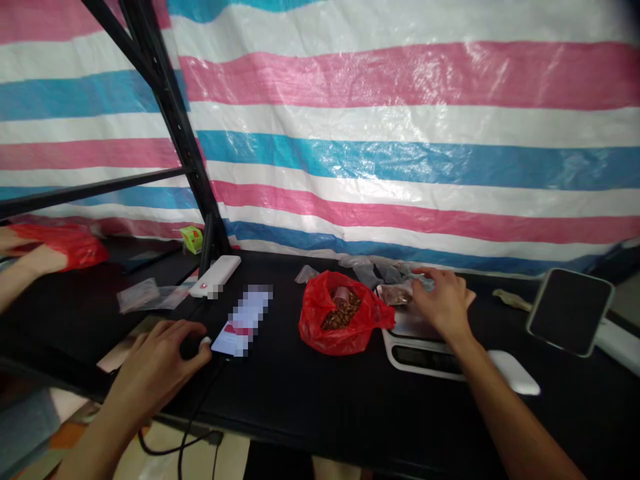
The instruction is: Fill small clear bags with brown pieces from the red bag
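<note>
My right hand (443, 303) reaches over the white kitchen scale (425, 360), thumb and forefinger apart. Beside its thumb, a small clear bag with brown contents (397, 294) lies on the scale's plate; whether they touch is hard to tell. Left of the scale sits an open red plastic bag (313, 320) holding brown, bean-like pieces (343, 317) and a small cup-like item (341, 295). My left hand (157, 353) rests near the table's front edge, fingers curved and thumb spread away. Close to that thumb lies a lit phone (245, 323), partly blurred out.
A white power-bank-like block (217, 275) lies by the black metal frame (185, 133). Clear bags (145, 295) are at left, where another person's arm (30, 267) holds a red bag (83, 247). At right are a white rounded case (514, 372) and a dark-screened device (570, 311).
</note>
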{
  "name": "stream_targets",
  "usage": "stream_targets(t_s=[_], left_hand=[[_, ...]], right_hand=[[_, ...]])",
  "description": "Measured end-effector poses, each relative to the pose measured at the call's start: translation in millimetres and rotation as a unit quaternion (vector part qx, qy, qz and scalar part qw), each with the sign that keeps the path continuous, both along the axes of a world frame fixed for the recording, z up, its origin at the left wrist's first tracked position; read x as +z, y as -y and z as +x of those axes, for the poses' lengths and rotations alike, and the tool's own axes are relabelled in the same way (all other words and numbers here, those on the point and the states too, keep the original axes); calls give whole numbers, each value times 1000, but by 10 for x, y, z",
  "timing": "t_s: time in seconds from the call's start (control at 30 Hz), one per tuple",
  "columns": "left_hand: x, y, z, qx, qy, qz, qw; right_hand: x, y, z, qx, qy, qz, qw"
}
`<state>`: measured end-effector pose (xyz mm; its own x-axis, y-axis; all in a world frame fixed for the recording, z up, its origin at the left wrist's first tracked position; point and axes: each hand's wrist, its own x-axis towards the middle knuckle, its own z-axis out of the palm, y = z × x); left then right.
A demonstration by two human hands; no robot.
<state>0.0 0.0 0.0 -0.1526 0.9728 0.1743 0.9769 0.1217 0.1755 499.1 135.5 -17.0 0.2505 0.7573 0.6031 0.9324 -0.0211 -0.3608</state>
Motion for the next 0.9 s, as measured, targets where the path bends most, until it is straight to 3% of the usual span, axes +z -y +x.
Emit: stream_targets(t_s=[0.1, 0.17, 0.27, 0.37, 0.47, 0.57, 0.7, 0.9], left_hand=[[132, 33, 76, -2, -10, 31, 999], [303, 23, 246, -7, -13, 107, 994], [554, -80, 759, -122, 35, 200, 971], [654, -306, 1440, -290, 114, 139, 940], [588, -664, 1992, -404, 128, 90, 901], [440, -1076, 2263, -398, 120, 105, 903], [277, -1429, 2297, -370, 127, 99, 915], [178, -1474, 2093, -322, 83, 88, 939]], right_hand=[[15, 2, -16, 18, -3, 17, 1000], [22, 4, -35, 45, 1, 28, 999], [9, 11, -64, 81, 44, 10, 996], [-21, 16, -70, 89, 83, -28, 992], [-26, 9, -49, 129, 74, -47, 988], [3, -6, -20, 192, 40, -50, 979], [53, -13, 7, 251, 4, -57, 966], [146, 63, -18, 255, 49, -35, 965]])
